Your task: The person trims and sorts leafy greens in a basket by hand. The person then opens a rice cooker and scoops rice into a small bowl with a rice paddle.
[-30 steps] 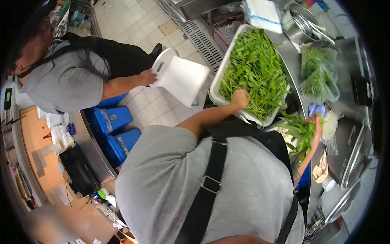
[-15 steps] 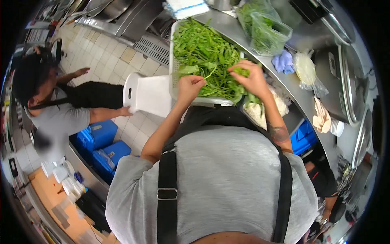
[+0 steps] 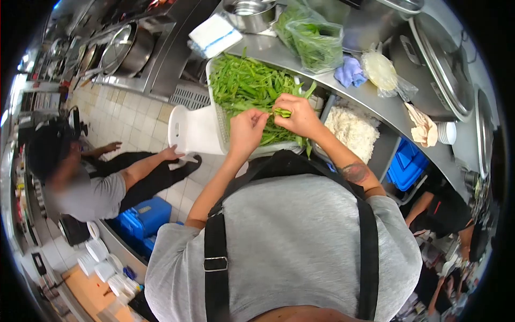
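A white plastic basket [image 3: 219, 129] heaped with long-leaved greens [image 3: 241, 80] stands in front of me. Over its near side, my left hand [image 3: 248, 131] is closed in a pinch at the stem ends of a small bunch of leafy greens [image 3: 282, 112]. My right hand [image 3: 299, 115] wraps round that bunch, with leaves sticking out past its fingers and below it. The two hands are almost touching. What lies between my left fingertips is mostly hidden, though a thin green stem seems to show there.
A white stool [image 3: 196, 129] is left of the basket, with a co-worker's hand [image 3: 171, 154] by it. To the right is a tub of white shreds [image 3: 351, 131]. The steel counter holds bagged greens [image 3: 316, 45], a purple cloth [image 3: 350, 72] and a large pot [image 3: 413, 70].
My hands have come together over the basket; the right one moved left with its bunch. The view has shifted, uncovering more of the white shreds. The co-worker has changed position.
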`<state>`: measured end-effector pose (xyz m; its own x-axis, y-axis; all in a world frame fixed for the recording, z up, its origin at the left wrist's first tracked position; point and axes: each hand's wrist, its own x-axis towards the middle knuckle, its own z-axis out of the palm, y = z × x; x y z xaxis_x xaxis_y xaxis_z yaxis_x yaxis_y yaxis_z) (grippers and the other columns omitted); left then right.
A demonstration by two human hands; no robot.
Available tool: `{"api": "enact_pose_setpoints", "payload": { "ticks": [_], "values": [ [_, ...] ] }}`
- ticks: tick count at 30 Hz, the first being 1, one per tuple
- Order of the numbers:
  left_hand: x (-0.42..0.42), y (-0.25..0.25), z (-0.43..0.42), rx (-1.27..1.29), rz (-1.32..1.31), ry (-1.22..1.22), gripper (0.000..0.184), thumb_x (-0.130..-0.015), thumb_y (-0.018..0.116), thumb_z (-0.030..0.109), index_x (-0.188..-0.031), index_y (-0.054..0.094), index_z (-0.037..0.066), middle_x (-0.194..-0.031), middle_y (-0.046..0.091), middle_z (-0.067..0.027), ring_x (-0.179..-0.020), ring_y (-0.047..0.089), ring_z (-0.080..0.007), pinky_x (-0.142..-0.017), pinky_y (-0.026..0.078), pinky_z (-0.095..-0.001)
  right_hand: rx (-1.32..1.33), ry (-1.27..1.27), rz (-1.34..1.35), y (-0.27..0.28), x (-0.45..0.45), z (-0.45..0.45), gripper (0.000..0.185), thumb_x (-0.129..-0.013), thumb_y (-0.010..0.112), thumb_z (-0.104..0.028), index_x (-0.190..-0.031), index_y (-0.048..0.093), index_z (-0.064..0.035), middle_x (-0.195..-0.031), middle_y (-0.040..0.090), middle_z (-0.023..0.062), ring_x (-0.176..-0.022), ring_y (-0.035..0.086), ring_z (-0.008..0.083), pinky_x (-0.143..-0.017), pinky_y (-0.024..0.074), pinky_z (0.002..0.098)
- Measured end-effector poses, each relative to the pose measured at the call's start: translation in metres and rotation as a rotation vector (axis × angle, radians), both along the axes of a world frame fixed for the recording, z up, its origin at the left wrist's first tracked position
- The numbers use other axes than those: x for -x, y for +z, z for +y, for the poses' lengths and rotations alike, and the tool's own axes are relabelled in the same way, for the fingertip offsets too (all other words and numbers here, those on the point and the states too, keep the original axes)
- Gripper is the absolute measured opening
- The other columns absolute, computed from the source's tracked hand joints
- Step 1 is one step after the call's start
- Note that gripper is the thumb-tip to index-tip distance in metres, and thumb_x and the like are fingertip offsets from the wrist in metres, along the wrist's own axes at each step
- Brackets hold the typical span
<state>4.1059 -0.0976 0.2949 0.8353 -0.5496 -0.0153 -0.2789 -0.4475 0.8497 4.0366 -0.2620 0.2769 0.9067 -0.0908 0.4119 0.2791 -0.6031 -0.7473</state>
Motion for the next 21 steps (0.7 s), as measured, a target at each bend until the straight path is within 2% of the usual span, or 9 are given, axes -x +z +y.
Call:
{"api": "enact_pose_setpoints", "payload": {
  "ticks": [3, 4, 6, 9, 13, 16, 18, 19, 21],
  "values": [
    [-0.012, 0.013, -0.002, -0.016, -0.003, -0.039, 0.019, -0.078, 0.068, 0.016, -0.078, 0.066, -0.003, -0.065, 0.065, -0.0149, -0.058, 0.063, -0.0178, -0.055, 0.049, -0.0296, -0.239, -0.277, 0.093, -0.004, 0.0, -0.018, 0.014, -0.069, 0.061, -0.007, -0.08, 0.064, 0.0007, -0.079, 0.062, 0.0095, -0.073, 0.06, 0.0205, -0.07, 0.0468, 0.0297],
    [-0.02, 0.014, -0.003, -0.103, -0.003, -0.133, 0.019, -0.077, 0.069, 0.016, -0.078, 0.067, -0.003, -0.065, 0.065, -0.0128, -0.057, 0.062, -0.0155, -0.055, 0.048, -0.0287, -0.335, -0.372, 0.136, -0.005, 0.001, -0.029, 0.013, -0.07, 0.06, -0.007, -0.079, 0.064, 0.0009, -0.079, 0.063, 0.0088, -0.073, 0.06, 0.0177, -0.071, 0.0464, 0.0289],
    [-0.032, 0.019, -0.008, -0.284, -0.006, -0.312, 0.018, -0.077, 0.069, 0.015, -0.079, 0.068, -0.002, -0.063, 0.065, -0.0085, -0.056, 0.058, -0.0108, -0.055, 0.047, -0.0269, -0.518, -0.271, 0.277, -0.003, 0.004, -0.044, 0.014, -0.077, 0.057, -0.009, -0.082, 0.065, 0.0013, -0.086, 0.066, 0.0077, -0.079, 0.06, 0.0127, -0.078, 0.0462, 0.0285],
    [-0.037, 0.028, -0.035, -0.299, 0.068, -0.506, 0.022, -0.073, 0.073, 0.02, -0.076, 0.068, -0.002, -0.063, 0.065, -0.0109, -0.056, 0.06, -0.0142, -0.056, 0.048, -0.0285, -0.657, -0.041, 0.214, 0.001, 0.005, -0.04, 0.016, -0.084, 0.056, -0.011, -0.09, 0.065, 0.0012, -0.091, 0.067, 0.0086, -0.085, 0.06, 0.0129, -0.083, 0.0463, 0.028],
    [-0.048, 0.031, -0.08, -0.289, 0.17, -0.518, 0.024, -0.071, 0.076, 0.019, -0.075, 0.068, -0.003, -0.061, 0.064, -0.0099, -0.056, 0.06, -0.0118, -0.055, 0.048, -0.0256, -0.54, -0.241, 0.105, -0.017, 0.002, -0.025, 0.014, -0.089, 0.055, -0.014, -0.088, 0.057, -0.0006, -0.073, 0.055, -0.0003, -0.068, 0.05, 0.0077, -0.064, 0.0416, 0.0246],
    [-0.068, 0.019, -0.108, -0.24, 0.415, -0.655, 0.02, -0.072, 0.075, 0.015, -0.078, 0.068, -0.002, -0.066, 0.064, -0.0077, -0.06, 0.061, -0.0097, -0.056, 0.05, -0.0236, -0.735, -0.358, 0.126, -0.03, 0.008, -0.033, 0.02, -0.087, 0.059, -0.02, -0.091, 0.06, 0.0002, -0.074, 0.06, 0.004, -0.069, 0.054, 0.0101, -0.065, 0.0436, 0.0253],
    [-0.08, 0.021, -0.126, -0.177, 0.615, -0.825, 0.02, -0.073, 0.075, 0.014, -0.082, 0.068, -0.003, -0.068, 0.065, -0.0068, -0.062, 0.061, -0.01, -0.057, 0.051, -0.0238, -0.881, -0.327, 0.076, -0.037, 0.013, -0.04, 0.019, -0.089, 0.058, -0.019, -0.091, 0.059, 0.0001, -0.073, 0.059, 0.0027, -0.066, 0.054, 0.0098, -0.064, 0.0439, 0.025],
    [-0.09, 0.024, -0.134, -0.154, 0.608, -0.872, 0.024, -0.075, 0.073, 0.017, -0.087, 0.067, -0.003, -0.071, 0.065, -0.0059, -0.064, 0.061, -0.0097, -0.057, 0.05, -0.0246, -0.955, -0.315, 0.067, -0.04, 0.017, -0.047, 0.019, -0.089, 0.058, -0.018, -0.092, 0.059, 0.0001, -0.073, 0.059, 0.0029, -0.067, 0.055, 0.0102, -0.064, 0.0443, 0.0254],
    [-0.112, 0.042, -0.155, -0.145, 0.346, -0.668, 0.031, -0.075, 0.074, 0.024, -0.085, 0.066, -0.004, -0.069, 0.065, -0.0075, -0.058, 0.06, -0.0105, -0.055, 0.05, -0.0251, -1.017, -0.311, 0.052, -0.037, 0.024, -0.06, 0.017, -0.089, 0.059, -0.017, -0.092, 0.058, -0.0006, -0.072, 0.058, 0.0026, -0.068, 0.056, 0.011, -0.065, 0.0454, 0.0268]
  ]
}}
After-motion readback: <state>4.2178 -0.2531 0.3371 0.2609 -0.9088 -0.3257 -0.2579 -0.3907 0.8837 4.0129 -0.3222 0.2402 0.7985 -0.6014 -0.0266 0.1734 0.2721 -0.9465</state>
